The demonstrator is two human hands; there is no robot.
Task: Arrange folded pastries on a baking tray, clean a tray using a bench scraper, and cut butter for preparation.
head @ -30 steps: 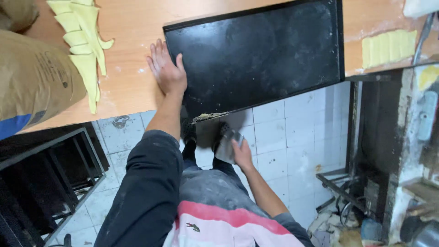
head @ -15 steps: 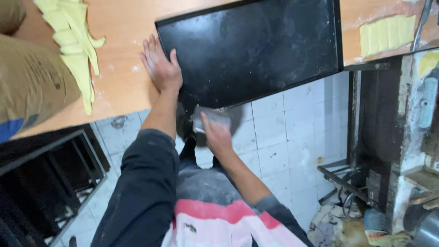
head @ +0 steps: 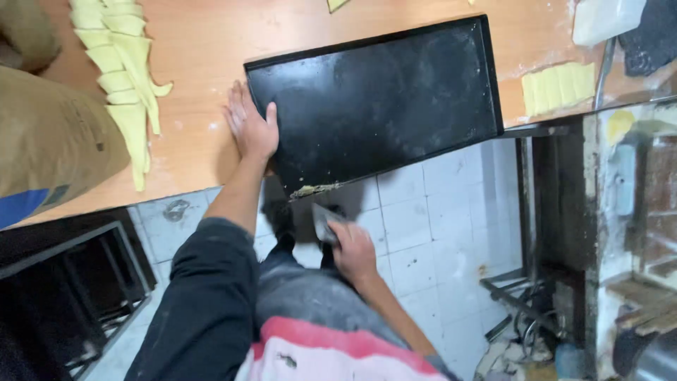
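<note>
A large black baking tray [head: 381, 99] lies on the wooden table [head: 204, 42], its near edge hanging over the table's edge. My left hand [head: 250, 128] lies flat on the table, pressed against the tray's left edge. Below the tray's overhanging edge, my right hand [head: 352, 250] grips a small metal scraper [head: 323, 220]. A clump of pale dough scrapings [head: 314, 190] clings to the tray's near edge, just above the scraper.
Yellow dough triangles [head: 123, 77] lie in a row at the table's left, beside a brown paper sack [head: 49, 141]. More cut dough strips [head: 557, 86] sit at the right. White floor tiles [head: 430, 226] below, a dark metal rack [head: 77, 282] lower left, rusty equipment [head: 620, 233] at right.
My right hand with the scraper has come down off the tray's near edge, leaving scrapings there. My left hand stays on the tray's left edge.
</note>
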